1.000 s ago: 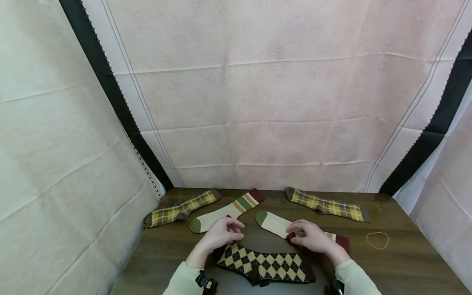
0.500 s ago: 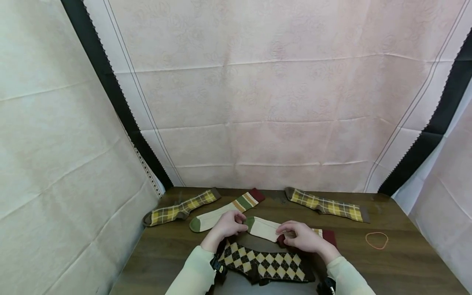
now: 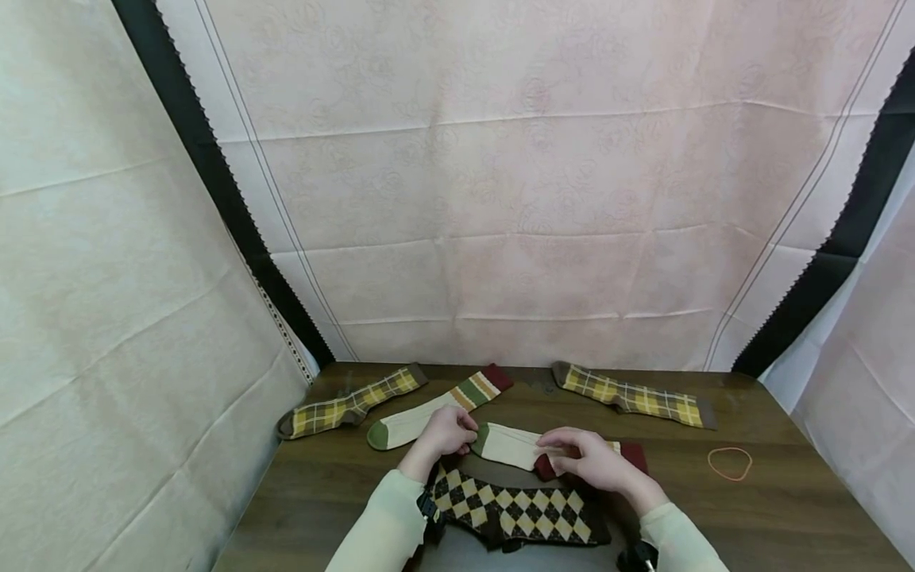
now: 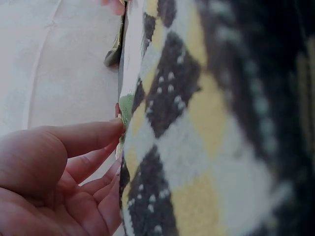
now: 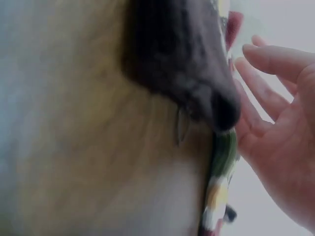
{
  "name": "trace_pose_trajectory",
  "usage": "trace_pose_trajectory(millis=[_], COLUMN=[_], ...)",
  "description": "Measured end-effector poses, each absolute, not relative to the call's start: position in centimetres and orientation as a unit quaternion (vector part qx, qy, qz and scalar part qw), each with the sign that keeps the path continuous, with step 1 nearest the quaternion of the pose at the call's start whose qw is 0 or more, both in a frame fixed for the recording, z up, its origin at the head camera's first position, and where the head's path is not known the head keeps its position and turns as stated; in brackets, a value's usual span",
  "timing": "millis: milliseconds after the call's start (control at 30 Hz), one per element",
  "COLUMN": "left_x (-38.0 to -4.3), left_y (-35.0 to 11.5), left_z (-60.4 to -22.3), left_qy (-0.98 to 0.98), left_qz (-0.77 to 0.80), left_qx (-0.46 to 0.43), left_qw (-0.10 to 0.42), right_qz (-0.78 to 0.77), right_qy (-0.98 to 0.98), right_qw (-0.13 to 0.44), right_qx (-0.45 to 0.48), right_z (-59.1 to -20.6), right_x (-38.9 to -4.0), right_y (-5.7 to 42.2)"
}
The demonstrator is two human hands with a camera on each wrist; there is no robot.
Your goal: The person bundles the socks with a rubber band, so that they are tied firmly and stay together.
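A cream sock (image 3: 509, 446) with a green toe, maroon heel and striped maroon cuff lies across the middle of the table. At its green toe, my left hand (image 3: 445, 433) pinches the fabric between thumb and fingers; the left wrist view shows the tips meeting at the green patch (image 4: 126, 104). My right hand (image 3: 593, 459) rests over the sock's heel and leg with loosely bent fingers, covering part of the stripes. Nearer to me, between both forearms, lies a black, yellow and cream argyle sock (image 3: 543, 512), which fills much of the left wrist view.
A second cream sock (image 3: 422, 421) lies slanted behind my left hand. Yellow plaid socks lie at the back left (image 3: 357, 406) and the back right (image 3: 636, 398). An orange-pink rubber band (image 3: 751, 460) is on the wooden table (image 3: 793, 508) at the right. Fabric walls surround the table.
The cream sock has shifted left, and my right hand moved left with it. My left hand has moved right and forward to take the green toe.
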State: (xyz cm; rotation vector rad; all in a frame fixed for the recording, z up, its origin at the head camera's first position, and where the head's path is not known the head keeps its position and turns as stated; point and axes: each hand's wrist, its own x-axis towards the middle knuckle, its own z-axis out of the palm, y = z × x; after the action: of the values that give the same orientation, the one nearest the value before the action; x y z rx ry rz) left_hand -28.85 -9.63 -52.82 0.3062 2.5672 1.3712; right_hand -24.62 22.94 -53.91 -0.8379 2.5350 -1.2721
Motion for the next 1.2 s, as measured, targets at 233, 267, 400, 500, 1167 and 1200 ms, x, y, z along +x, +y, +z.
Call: trace_pose_trajectory(millis=[233, 267, 400, 500, 1167, 1200], left_x=[-28.8, -28.8, -28.8, -28.8, -28.5, -28.5], left_y=[-9.5, -9.5, -9.7, -9.7, -9.5, -9.5], left_z=[-52.8, -52.7, -52.8, -52.8, -53.1, -53.1], left_qy=[0.867, 0.864, 0.856, 0.855, 0.856, 0.856], left_qz=[0.479, 0.483, 0.496, 0.497, 0.497, 0.497], left_qx=[0.089, 0.089, 0.089, 0.088, 0.087, 0.088], left_qw=[0.11, 0.11, 0.111, 0.114, 0.116, 0.116], right_qz=[-0.453, -0.449, -0.425, -0.405, -0.358, -0.359], right_qy=[0.878, 0.884, 0.902, 0.913, 0.933, 0.932], right_qw=[0.012, 0.0, -0.032, -0.039, -0.021, -0.02], right_qx=[-0.152, -0.133, -0.067, -0.023, 0.034, 0.036], right_z=[-53.7, -53.6, -53.5, -53.7, -54.4, -54.3], right_x=[-22.6, -22.2, -21.0, -20.3, -19.9, -19.9], right_y=[26.3, 26.9, 29.1, 30.6, 31.4, 31.3])
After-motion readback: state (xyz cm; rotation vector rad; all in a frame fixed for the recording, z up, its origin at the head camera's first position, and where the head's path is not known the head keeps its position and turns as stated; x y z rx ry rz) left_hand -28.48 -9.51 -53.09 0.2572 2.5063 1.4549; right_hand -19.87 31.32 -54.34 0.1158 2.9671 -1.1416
